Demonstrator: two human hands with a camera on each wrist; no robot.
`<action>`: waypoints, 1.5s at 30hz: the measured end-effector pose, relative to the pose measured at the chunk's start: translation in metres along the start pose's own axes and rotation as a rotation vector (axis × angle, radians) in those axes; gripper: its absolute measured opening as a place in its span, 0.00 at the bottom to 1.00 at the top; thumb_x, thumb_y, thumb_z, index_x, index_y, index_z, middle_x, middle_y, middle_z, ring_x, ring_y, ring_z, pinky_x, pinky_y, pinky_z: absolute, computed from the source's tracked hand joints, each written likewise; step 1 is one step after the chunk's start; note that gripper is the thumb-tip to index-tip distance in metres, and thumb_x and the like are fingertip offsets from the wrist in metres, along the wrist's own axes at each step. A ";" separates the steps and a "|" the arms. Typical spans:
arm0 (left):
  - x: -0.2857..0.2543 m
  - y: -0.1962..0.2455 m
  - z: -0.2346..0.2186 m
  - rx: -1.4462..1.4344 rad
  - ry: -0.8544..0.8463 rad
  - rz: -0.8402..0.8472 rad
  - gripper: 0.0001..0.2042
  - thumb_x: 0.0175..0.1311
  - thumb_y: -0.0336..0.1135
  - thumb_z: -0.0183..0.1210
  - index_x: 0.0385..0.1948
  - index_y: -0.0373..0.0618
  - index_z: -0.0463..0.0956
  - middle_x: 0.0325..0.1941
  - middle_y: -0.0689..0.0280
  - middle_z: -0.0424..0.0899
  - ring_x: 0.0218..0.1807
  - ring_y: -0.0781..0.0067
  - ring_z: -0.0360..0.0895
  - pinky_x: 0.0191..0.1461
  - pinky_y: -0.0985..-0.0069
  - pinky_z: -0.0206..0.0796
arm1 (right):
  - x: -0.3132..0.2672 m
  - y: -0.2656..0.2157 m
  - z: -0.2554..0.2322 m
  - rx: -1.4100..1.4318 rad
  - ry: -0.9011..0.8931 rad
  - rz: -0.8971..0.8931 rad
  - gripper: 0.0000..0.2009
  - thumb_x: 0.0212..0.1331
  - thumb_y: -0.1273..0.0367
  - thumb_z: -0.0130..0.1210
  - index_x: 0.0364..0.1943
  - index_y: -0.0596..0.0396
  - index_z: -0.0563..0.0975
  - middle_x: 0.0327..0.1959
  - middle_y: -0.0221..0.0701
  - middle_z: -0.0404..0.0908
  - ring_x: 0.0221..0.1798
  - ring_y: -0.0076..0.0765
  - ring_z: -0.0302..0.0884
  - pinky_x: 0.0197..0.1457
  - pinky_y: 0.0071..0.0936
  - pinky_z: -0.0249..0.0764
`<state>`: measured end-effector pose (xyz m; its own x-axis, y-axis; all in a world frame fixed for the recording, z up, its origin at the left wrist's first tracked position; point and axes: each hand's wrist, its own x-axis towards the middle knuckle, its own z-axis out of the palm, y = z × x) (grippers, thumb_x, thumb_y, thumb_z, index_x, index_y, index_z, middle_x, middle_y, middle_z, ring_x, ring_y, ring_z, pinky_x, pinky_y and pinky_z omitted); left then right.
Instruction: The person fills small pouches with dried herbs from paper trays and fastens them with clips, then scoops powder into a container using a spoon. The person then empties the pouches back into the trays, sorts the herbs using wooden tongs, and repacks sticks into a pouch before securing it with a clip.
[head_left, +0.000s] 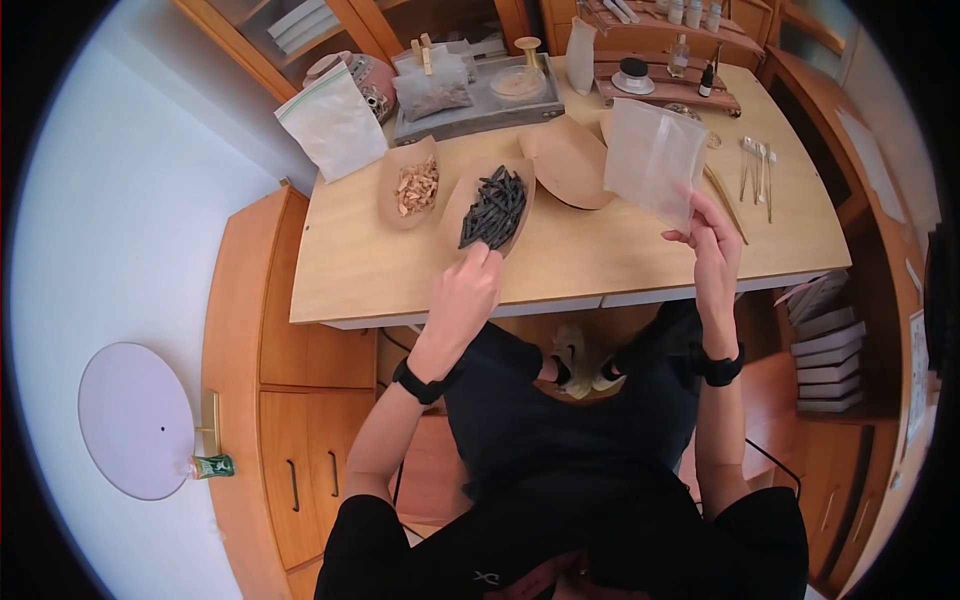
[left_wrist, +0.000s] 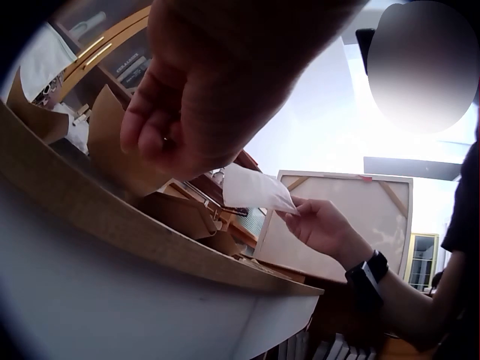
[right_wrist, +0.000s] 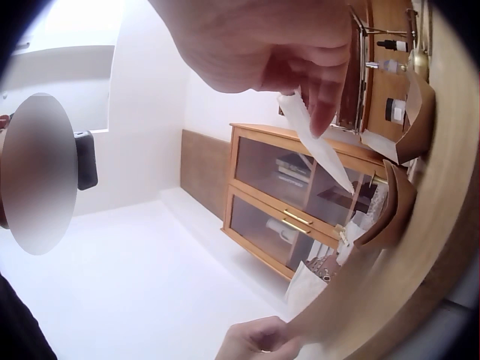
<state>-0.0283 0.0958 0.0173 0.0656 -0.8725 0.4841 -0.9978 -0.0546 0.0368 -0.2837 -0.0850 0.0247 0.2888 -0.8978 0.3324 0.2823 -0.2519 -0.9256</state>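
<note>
My left hand (head_left: 462, 305) is at the near end of a brown paper tray (head_left: 453, 212) holding dark, thin sticks (head_left: 494, 207); its curled fingers appear to pinch the tray's end, though they hide the contact. In the left wrist view that hand (left_wrist: 202, 97) fills the top. My right hand (head_left: 714, 262) pinches the lower corner of a translucent white bag (head_left: 652, 152), raised above the table's right half. The right wrist view has the bag (right_wrist: 319, 146) nearly edge-on below the right hand (right_wrist: 262, 45).
Left of the dark sticks sits a paper tray of pale chips (head_left: 417, 188). Empty brown trays (head_left: 568, 160) lie to the right. Behind are a white pouch (head_left: 335, 125), a grey tray (head_left: 480, 122) and a wooden stand (head_left: 655, 88). Thin tools (head_left: 761, 172) lie at the right.
</note>
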 end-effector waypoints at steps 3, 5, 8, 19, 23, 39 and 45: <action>0.006 0.004 0.013 0.020 -0.039 -0.045 0.03 0.58 0.26 0.56 0.27 0.42 0.71 0.31 0.60 0.73 0.27 0.55 0.79 0.29 0.63 0.73 | -0.004 -0.002 -0.002 -0.037 -0.042 -0.029 0.18 0.66 0.80 0.37 0.56 0.65 0.75 0.40 0.27 0.73 0.43 0.22 0.74 0.48 0.30 0.84; 0.011 0.007 0.018 0.032 -0.057 -0.075 0.01 0.58 0.26 0.55 0.28 0.41 0.72 0.31 0.59 0.74 0.27 0.54 0.80 0.29 0.63 0.74 | -0.006 -0.003 0.001 -0.049 -0.082 -0.047 0.20 0.65 0.82 0.36 0.56 0.63 0.75 0.36 0.25 0.68 0.40 0.20 0.72 0.49 0.30 0.84; 0.018 0.011 0.025 -0.002 -0.031 -0.098 0.01 0.58 0.25 0.54 0.29 0.40 0.72 0.30 0.57 0.75 0.29 0.53 0.81 0.30 0.62 0.74 | -0.007 -0.006 0.011 -0.087 -0.110 -0.049 0.21 0.64 0.83 0.37 0.57 0.62 0.75 0.36 0.24 0.66 0.39 0.19 0.71 0.49 0.29 0.84; 0.030 0.012 0.027 -0.378 0.183 -0.091 0.10 0.58 0.32 0.64 0.37 0.37 0.78 0.30 0.55 0.76 0.27 0.58 0.78 0.30 0.67 0.71 | -0.010 -0.011 0.031 -0.107 -0.201 -0.062 0.16 0.69 0.79 0.42 0.57 0.64 0.74 0.56 0.34 0.74 0.54 0.29 0.76 0.49 0.27 0.82; 0.046 -0.010 0.006 -1.022 0.097 -0.335 0.11 0.65 0.35 0.61 0.44 0.41 0.80 0.32 0.69 0.78 0.33 0.76 0.78 0.36 0.75 0.69 | -0.004 -0.023 0.057 -0.048 -0.258 -0.045 0.15 0.69 0.78 0.43 0.56 0.64 0.75 0.55 0.33 0.74 0.52 0.29 0.76 0.47 0.26 0.82; 0.101 -0.091 0.031 -2.272 0.469 0.004 0.54 0.45 0.70 0.65 0.71 0.48 0.51 0.73 0.52 0.57 0.72 0.48 0.60 0.69 0.49 0.61 | 0.004 -0.029 0.223 0.448 -0.428 0.315 0.17 0.68 0.75 0.49 0.60 0.63 0.71 0.52 0.34 0.79 0.52 0.30 0.80 0.43 0.24 0.81; 0.091 -0.104 0.049 -2.539 0.390 -0.094 0.55 0.43 0.73 0.63 0.73 0.59 0.48 0.74 0.46 0.53 0.73 0.41 0.54 0.70 0.42 0.57 | 0.004 -0.020 0.233 0.416 -0.504 0.426 0.20 0.66 0.76 0.49 0.62 0.63 0.70 0.51 0.35 0.80 0.52 0.31 0.81 0.45 0.25 0.81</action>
<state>0.0808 -0.0020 0.0146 0.3579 -0.8095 0.4654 0.7835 0.5315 0.3221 -0.0753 0.0004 0.0869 0.8022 -0.5890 0.0978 0.3448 0.3233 -0.8812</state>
